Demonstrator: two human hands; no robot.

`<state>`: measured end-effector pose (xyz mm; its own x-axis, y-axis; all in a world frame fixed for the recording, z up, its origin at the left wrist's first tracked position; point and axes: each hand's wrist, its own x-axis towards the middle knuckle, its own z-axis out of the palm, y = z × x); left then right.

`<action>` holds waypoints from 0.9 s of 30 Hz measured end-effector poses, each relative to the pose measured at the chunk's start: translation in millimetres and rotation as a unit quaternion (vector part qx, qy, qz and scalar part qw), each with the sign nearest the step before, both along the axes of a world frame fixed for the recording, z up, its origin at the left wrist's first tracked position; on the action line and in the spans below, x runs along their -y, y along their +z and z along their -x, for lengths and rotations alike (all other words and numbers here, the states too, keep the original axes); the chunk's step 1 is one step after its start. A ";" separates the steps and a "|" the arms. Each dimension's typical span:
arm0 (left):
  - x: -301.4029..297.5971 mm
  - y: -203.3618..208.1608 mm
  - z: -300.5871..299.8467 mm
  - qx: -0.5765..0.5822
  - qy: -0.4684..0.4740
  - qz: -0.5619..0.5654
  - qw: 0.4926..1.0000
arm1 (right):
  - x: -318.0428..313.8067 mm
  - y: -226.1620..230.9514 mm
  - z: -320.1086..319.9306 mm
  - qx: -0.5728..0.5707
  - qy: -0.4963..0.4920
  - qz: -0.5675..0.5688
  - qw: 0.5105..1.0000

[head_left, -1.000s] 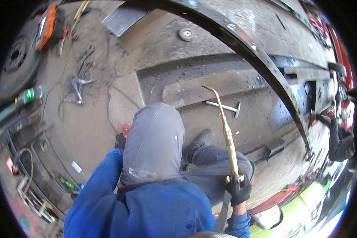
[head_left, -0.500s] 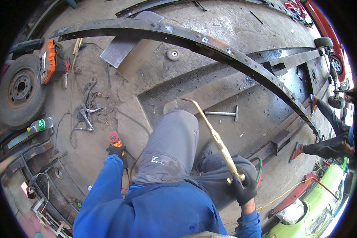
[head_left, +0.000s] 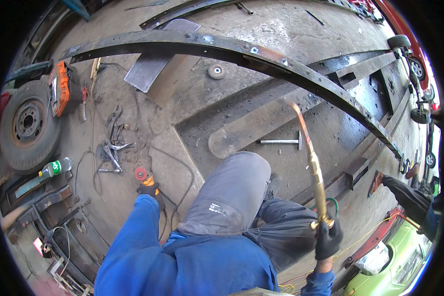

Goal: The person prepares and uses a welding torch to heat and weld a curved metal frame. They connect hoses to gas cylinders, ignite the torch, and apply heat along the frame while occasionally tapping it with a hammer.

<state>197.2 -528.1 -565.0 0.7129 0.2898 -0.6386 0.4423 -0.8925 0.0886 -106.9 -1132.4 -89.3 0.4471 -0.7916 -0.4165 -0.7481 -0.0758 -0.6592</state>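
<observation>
My right hand [head_left: 329, 240], in a dark glove, is closed round the lower end of a brass gas torch [head_left: 317, 180]. The torch's bent copper tip points up and to the left, over the steel on the floor. On my left, the other arm reaches down to an angle grinder [head_left: 151, 181] with an orange body and a red disc. My gloved left hand [head_left: 146, 190] is wrapped round the grinder, which is low by the floor. A green hose [head_left: 336, 204] shows beside the torch's valve end. My bent knee is between the two tools.
A long curved steel beam [head_left: 217, 45] arches across the far side. A hammer [head_left: 283, 141] lies beyond my knee, pliers [head_left: 117, 146] and wrenches left. Further left are a wheel [head_left: 30, 120], an orange case [head_left: 63, 89] and a bottle [head_left: 55, 167]. Another person's leg [head_left: 404, 195] is at right.
The torch has swung right and stands more upright, my right hand moving right with it. My left hand stays on the grinder. The view has shifted slightly, and the other person's legs have moved.
</observation>
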 end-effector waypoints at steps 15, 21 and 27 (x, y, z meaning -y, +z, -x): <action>-10.2 73.2 -33.7 -0.531 -0.357 -0.061 0.766 | 21.8 -28.0 -141.5 0.369 -0.023 0.106 0.923; 70.7 147.8 -104.8 -0.212 -0.623 -0.060 0.751 | 22.8 -72.2 -148.8 0.311 -0.001 -0.023 0.950; 284.5 253.6 -143.3 0.112 -0.187 0.447 0.868 | 32.6 -95.2 -146.3 0.342 0.035 -0.039 0.938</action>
